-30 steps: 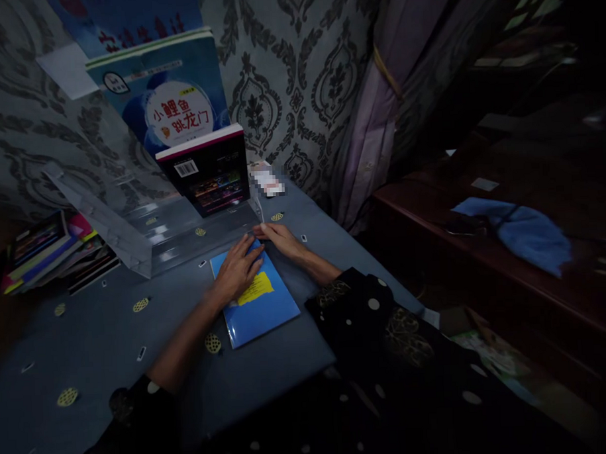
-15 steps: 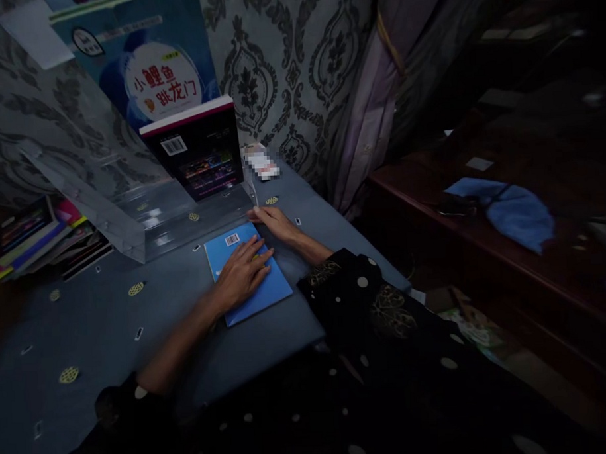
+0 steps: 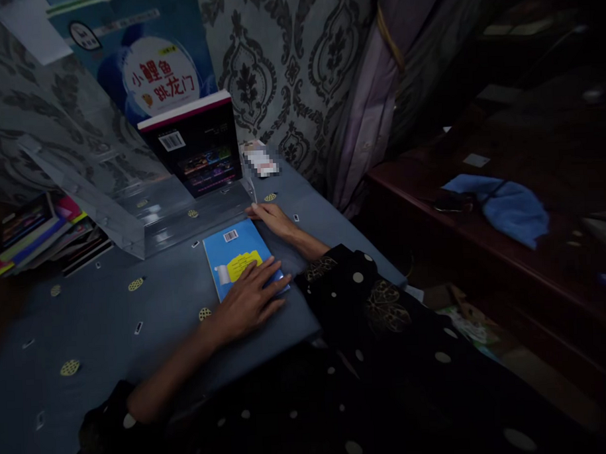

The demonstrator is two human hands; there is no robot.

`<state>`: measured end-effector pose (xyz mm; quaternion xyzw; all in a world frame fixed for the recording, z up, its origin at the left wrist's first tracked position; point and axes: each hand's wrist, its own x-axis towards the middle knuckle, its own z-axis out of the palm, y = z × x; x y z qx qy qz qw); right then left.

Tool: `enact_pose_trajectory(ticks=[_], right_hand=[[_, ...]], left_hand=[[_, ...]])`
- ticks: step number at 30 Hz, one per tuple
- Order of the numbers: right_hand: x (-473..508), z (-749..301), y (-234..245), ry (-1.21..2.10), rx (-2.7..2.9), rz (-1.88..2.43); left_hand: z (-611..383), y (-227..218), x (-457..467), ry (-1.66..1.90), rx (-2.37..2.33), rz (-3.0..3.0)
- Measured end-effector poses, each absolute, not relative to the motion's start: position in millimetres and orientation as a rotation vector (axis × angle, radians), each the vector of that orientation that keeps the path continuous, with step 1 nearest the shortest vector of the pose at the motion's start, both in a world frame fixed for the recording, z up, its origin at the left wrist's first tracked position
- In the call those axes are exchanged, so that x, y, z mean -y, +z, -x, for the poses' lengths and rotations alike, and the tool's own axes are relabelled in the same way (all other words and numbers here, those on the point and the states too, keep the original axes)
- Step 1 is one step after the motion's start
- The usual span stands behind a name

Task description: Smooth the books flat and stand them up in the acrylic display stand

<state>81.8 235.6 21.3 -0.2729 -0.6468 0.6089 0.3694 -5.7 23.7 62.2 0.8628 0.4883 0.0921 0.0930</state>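
My left hand (image 3: 253, 298) lies flat on the lower part of a blue book (image 3: 234, 246), fingers spread, its back cover up with a barcode and a yellow patch. Just beyond the book, my right hand (image 3: 276, 222) has its fingertips closed at the front right corner of a clear plastic book rack (image 3: 171, 235). Part of those fingers is hidden. In the rack stand a dark book (image 3: 201, 158) with a barcode and, behind it, a larger blue book (image 3: 161, 76) with red Chinese characters.
Several books (image 3: 32, 233) lie stacked left of the rack on the grey-blue tablecloth (image 3: 102, 327). Near the wall is a blurred-out item (image 3: 261, 159). To the right, past a tied curtain (image 3: 361, 119), a dark red surface (image 3: 421, 196) bears a blue cloth (image 3: 514, 210).
My left hand has slid down the blue book toward me, uncovering its yellow patch. My right hand stays at the rack's corner.
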Motion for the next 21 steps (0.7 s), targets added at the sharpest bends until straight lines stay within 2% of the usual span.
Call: enact_pose_trajectory(ticks=[5, 11, 21], right_hand=[[-234, -84, 22, 1.492, 1.726, 0.708], [-225, -92, 26, 1.179, 1.920, 0.801], [-178, -134, 29, 0.910, 2.127, 0.817]], left_hand=[[2, 63, -17, 0.275, -1.451, -2.606], [14, 67, 1, 0.382, -1.385, -2.582], [53, 67, 39, 0.580, -1.520, -2.407]])
